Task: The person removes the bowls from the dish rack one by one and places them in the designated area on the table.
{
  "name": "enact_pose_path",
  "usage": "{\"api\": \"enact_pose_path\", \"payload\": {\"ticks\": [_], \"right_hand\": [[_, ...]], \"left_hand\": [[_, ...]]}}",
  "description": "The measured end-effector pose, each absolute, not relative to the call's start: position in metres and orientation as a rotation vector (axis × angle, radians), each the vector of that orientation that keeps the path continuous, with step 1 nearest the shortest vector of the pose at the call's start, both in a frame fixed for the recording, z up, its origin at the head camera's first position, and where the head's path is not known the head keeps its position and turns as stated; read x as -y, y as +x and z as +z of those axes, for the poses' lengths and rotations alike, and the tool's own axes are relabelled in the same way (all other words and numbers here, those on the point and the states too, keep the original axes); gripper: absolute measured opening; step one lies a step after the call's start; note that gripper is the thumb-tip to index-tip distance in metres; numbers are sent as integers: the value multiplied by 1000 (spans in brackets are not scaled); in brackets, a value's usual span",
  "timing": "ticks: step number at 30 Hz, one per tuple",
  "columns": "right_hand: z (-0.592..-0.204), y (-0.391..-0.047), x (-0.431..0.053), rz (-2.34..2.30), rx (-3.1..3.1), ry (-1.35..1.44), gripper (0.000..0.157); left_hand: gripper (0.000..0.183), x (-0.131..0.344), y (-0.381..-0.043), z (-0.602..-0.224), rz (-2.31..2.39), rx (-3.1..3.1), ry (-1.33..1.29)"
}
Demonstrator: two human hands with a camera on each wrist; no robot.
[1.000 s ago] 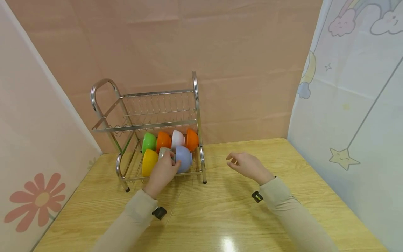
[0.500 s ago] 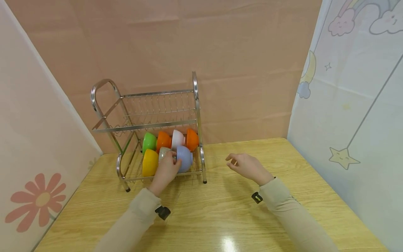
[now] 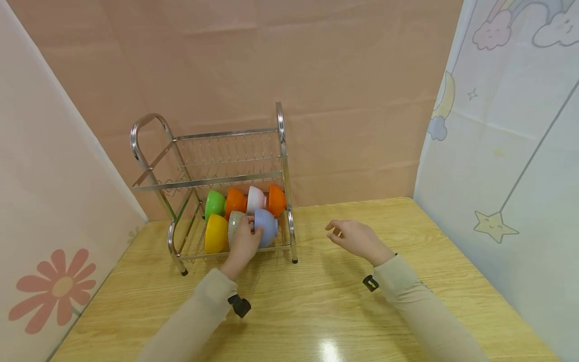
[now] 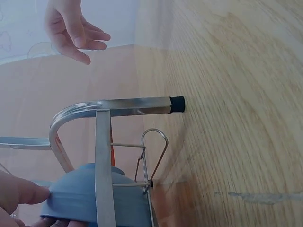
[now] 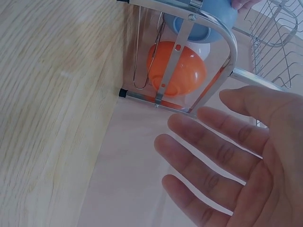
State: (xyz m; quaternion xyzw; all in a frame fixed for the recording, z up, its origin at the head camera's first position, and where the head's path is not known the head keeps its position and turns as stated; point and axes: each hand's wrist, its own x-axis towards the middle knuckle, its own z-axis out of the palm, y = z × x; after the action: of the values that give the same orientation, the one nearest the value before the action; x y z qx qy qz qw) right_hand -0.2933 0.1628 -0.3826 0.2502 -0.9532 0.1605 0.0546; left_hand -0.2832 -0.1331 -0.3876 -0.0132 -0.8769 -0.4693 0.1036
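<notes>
On the lower tier of a chrome dish rack (image 3: 291, 236), bowls stand on their sides in two rows. At the right end of the front row is a light-blue bowl (image 3: 267, 229). My left hand (image 3: 244, 239) pinches its rim, thumb on the outer wall (image 4: 61, 198) and fingers inside. Left of it stand a grey speckled bowl (image 3: 233, 221), partly hidden by that hand, and a yellow bowl (image 3: 216, 234). My right hand (image 3: 357, 240) hovers right of the rack, fingers loosely bent and holding nothing.
The back row has a green bowl (image 3: 214, 204), an orange bowl (image 3: 235, 201), a white bowl (image 3: 255, 199) and another orange bowl (image 3: 276, 200). The rack's upper tier (image 3: 226, 178) hangs over them. Wooden tabletop (image 3: 334, 311) extends in front and to the right.
My left hand has shifted slightly right along with the blue bowl, showing more of the speckled bowl. The right hand has stayed nearly still.
</notes>
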Motion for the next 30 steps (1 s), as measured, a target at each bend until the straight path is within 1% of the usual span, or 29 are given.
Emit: {"api": "enact_pose_path", "payload": {"ticks": [5, 14, 23, 30], "right_hand": [[-382, -293, -164, 485, 2894, 754, 25], [-383, -295, -161, 471, 2893, 769, 24], [-385, -294, -162, 439, 2906, 752, 23], [-386, -294, -164, 404, 2893, 746, 22]], "left_hand": [[38, 130, -287, -388, -1503, 2545, -40], [38, 130, -292, -391, -1520, 2568, -22], [38, 132, -295, -391, -1783, 2485, 1], [43, 134, -293, -379, -1920, 2457, 3]]}}
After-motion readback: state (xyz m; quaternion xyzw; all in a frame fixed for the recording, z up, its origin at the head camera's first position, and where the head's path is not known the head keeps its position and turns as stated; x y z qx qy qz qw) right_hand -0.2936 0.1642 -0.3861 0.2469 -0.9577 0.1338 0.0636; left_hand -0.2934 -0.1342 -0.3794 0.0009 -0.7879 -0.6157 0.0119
